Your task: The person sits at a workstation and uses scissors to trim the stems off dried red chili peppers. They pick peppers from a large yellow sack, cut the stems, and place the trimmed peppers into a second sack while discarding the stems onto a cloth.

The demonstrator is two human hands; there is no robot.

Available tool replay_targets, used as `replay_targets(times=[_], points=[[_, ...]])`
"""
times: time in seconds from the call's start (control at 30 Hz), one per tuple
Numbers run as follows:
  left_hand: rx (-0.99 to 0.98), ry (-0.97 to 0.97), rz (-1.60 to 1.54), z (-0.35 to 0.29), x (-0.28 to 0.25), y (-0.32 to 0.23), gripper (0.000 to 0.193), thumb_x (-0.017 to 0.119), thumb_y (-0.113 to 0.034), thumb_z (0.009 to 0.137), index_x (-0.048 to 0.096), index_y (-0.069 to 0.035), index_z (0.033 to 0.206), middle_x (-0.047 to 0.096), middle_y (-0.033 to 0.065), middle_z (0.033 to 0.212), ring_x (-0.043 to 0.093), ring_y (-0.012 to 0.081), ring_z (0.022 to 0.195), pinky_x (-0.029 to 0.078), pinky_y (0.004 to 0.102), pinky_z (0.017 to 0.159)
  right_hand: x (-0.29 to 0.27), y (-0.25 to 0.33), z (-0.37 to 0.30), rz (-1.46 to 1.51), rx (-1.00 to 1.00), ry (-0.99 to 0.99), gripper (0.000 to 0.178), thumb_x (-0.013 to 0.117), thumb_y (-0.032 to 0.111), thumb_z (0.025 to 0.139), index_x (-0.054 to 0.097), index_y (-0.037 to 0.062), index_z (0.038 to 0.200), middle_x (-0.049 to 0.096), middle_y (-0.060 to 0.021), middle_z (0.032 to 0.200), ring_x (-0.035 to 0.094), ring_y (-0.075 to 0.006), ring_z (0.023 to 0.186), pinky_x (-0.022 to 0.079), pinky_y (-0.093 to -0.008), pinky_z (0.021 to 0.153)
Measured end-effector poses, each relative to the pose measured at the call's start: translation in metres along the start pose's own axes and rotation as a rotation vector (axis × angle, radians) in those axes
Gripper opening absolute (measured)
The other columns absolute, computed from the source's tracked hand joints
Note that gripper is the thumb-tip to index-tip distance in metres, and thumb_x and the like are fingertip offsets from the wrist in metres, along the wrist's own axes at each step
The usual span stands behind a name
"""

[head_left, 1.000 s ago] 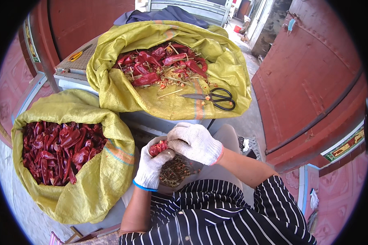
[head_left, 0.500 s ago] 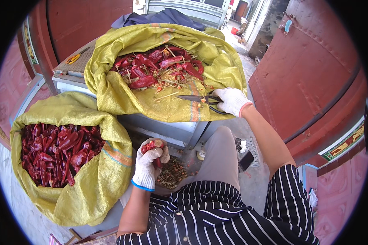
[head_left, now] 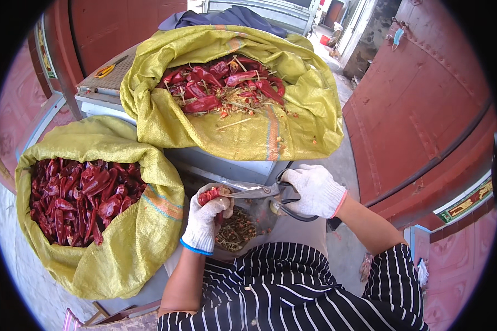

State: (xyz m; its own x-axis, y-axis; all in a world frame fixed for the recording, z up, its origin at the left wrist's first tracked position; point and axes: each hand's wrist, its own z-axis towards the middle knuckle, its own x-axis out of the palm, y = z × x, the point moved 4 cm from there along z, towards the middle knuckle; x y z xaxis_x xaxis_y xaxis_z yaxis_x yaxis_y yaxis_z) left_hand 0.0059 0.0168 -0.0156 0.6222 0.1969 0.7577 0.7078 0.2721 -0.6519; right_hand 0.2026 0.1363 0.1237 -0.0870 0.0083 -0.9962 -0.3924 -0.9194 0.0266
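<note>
In a white glove with a blue cuff, my left hand [head_left: 202,225] is closed around a dried red chili pepper [head_left: 210,195]. My right hand [head_left: 317,192], in a white glove with a pink cuff, grips black-handled scissors [head_left: 264,191]. Their blades stand parted and point left, with the tips at the pepper's end. Below the hands lies a heap of cut stems and bits [head_left: 234,229]. Ahead, a yellow woven sack [head_left: 232,135], its mouth spread, holds dried chilies [head_left: 201,103] with stems and loose seeds. At left, a second yellow sack [head_left: 141,237] is full of dark red chilies [head_left: 77,193].
A grey-topped stand [head_left: 102,83] supports the far sack and has a yellow-handled tool [head_left: 105,71] on it. Dark cloth [head_left: 226,20] lies behind that sack. Red metal doors [head_left: 408,116] stand at right, with a blue mask [head_left: 397,36] hanging there.
My right hand has brought the scissors down and left from the far sack's edge to the pepper, and the blades have opened. My left hand still holds the pepper. The view has shifted slightly.
</note>
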Motion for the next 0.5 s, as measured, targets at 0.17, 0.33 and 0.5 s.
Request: replay_targets(times=[0.17, 0.33, 0.5], points=[[0.038, -0.019, 0.084, 0.0, 0.0, 0.0, 0.03, 0.067, 0.001, 0.076, 0.062, 0.008, 0.105, 0.064, 0.0126, 0.08, 0.056, 0.0164, 0.063, 0.046, 0.0274, 0.057, 0.008, 0.01, 0.001, -0.139, -0.014, 0.015, 0.049, 0.071, 0.056, 0.08, 0.066, 0.0129, 0.102, 0.068, -0.0104, 0.081, 0.07, -0.0277, 0.081, 0.056, -0.0442, 0.068], [0.047, -0.057, 0.092, -0.002, -0.002, 0.002, 0.031, 0.067, 0.003, 0.075, 0.063, 0.007, 0.106, 0.064, 0.0103, 0.079, 0.056, 0.0145, 0.062, 0.045, 0.0264, 0.056, 0.024, 0.006, -0.004, -0.19, -0.025, -0.017, 0.043, 0.072, 0.05, 0.078, 0.064, 0.012, 0.096, 0.067, -0.0091, 0.077, 0.069, -0.0287, 0.076, 0.054, -0.0436, 0.064], [0.055, -0.075, 0.118, -0.005, -0.006, 0.0, 0.031, 0.066, 0.004, 0.075, 0.063, 0.006, 0.106, 0.064, 0.009, 0.078, 0.055, 0.0136, 0.061, 0.044, 0.0259, 0.055, 0.042, 0.008, -0.007, 0.033, 0.039, 0.265, 0.05, 0.066, 0.058, 0.087, 0.063, 0.0091, 0.096, 0.067, -0.0181, 0.075, 0.07, -0.0324, 0.072, 0.054, -0.0466, 0.064]])
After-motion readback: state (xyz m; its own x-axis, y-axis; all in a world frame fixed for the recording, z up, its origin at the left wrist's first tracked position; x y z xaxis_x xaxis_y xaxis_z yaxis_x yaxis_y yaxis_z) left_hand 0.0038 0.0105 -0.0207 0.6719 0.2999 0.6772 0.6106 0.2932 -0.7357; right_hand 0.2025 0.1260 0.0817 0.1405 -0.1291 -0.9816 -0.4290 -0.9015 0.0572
